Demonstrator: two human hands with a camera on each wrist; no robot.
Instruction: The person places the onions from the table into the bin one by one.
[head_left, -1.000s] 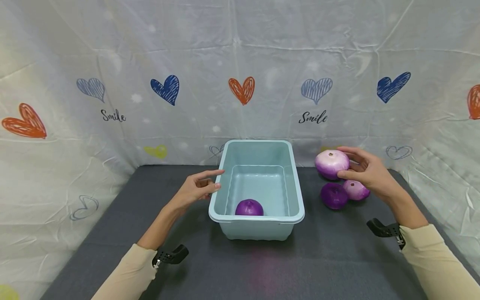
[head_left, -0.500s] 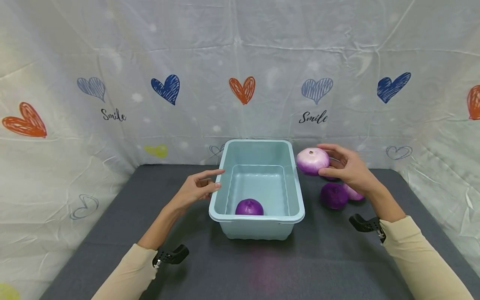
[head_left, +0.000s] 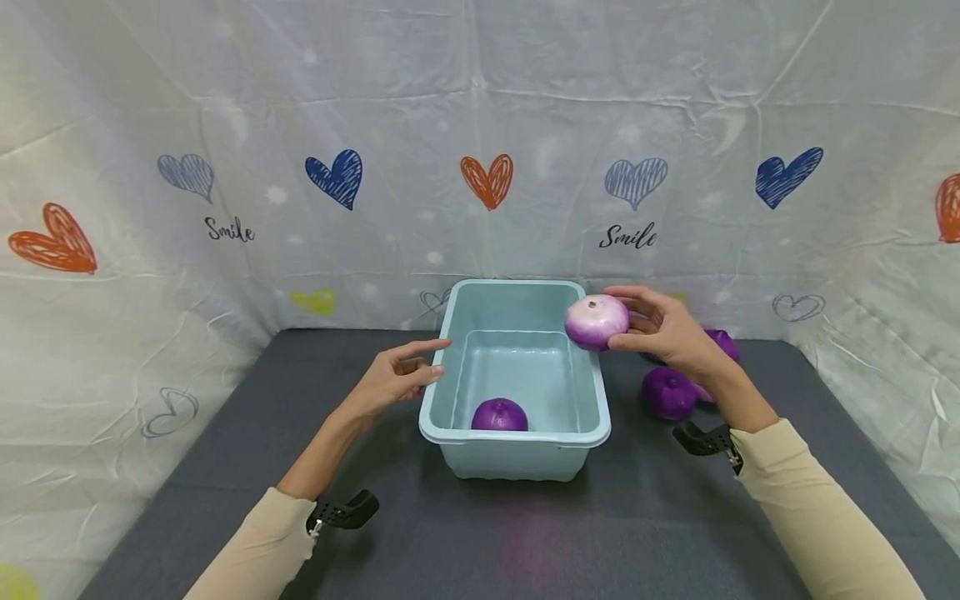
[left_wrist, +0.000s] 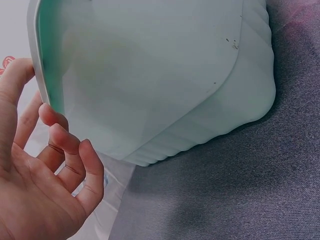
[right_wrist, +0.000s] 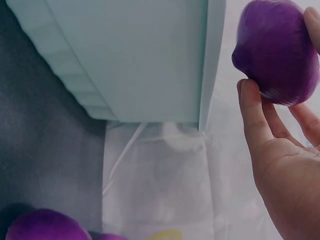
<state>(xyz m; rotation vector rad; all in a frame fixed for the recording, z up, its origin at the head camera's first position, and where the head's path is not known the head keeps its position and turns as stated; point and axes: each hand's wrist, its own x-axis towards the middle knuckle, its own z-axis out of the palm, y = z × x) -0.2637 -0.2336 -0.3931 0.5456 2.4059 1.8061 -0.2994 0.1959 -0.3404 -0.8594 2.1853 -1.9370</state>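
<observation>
A pale blue plastic basin (head_left: 517,458) stands mid-table with a purple onion (head_left: 499,415) lying inside at the near end. My left hand (head_left: 397,375) holds the basin's left rim by thumb and index finger, its other fingers curled beside the wall; the left wrist view shows thumb and fingertips (left_wrist: 52,116) right at the rim. In my right hand (head_left: 667,333) a red onion (head_left: 596,321), pale on top and purple below, is held between thumb and fingers. It overlaps the basin's right rim in the head view, raised off the table.
Right of the basin lie more onions: a dark purple one (head_left: 669,393), one behind the right wrist (head_left: 722,342) and a mostly hidden paler one. Dark grey cloth (head_left: 487,550) covers the table. A white curtain (head_left: 405,100) printed with hearts hangs close behind.
My right hand has carried the onion leftward from above the other onions to the basin's right rim. The left hand and the basin have stayed in place.
</observation>
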